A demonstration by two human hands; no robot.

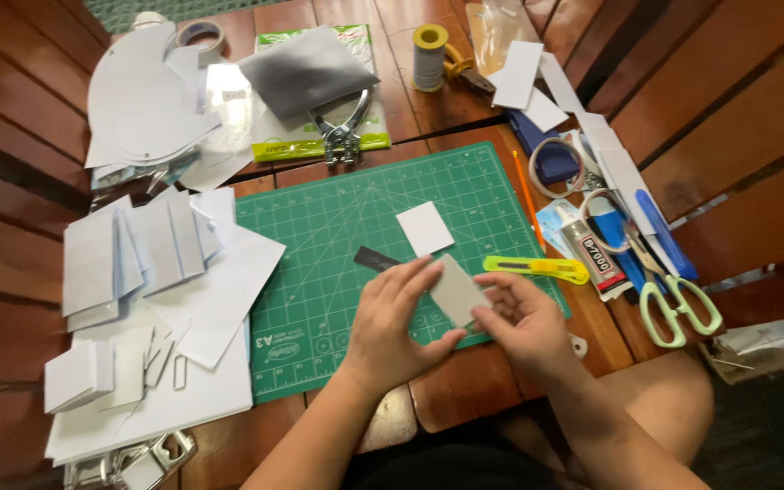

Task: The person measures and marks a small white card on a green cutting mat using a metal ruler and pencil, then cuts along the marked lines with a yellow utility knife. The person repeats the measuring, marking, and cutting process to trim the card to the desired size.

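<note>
Showing matt grey card [457, 289], stiff and smooth; lying on a matt green rubbery cutting mat [319, 236]; gleaming as polished reddish wood, the slatted table [29, 181]; shining as bare metal, the hole punch [342, 136]; looking glossy plastic, the yellow-green utility knife [535, 267]; stacking up as plain white paper sheets [201, 299].

Head camera looks steeply down, close over the table [465, 390].

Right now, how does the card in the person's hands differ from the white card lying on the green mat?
The held card looks grey; the white card on the green cutting mat is bright white. The held card is gripped between the left hand and right hand, raised and tilted; the white card lies flat and untouched. The held card looks somewhat larger, though it is nearer the camera. Both are small plain rectangles.
</note>
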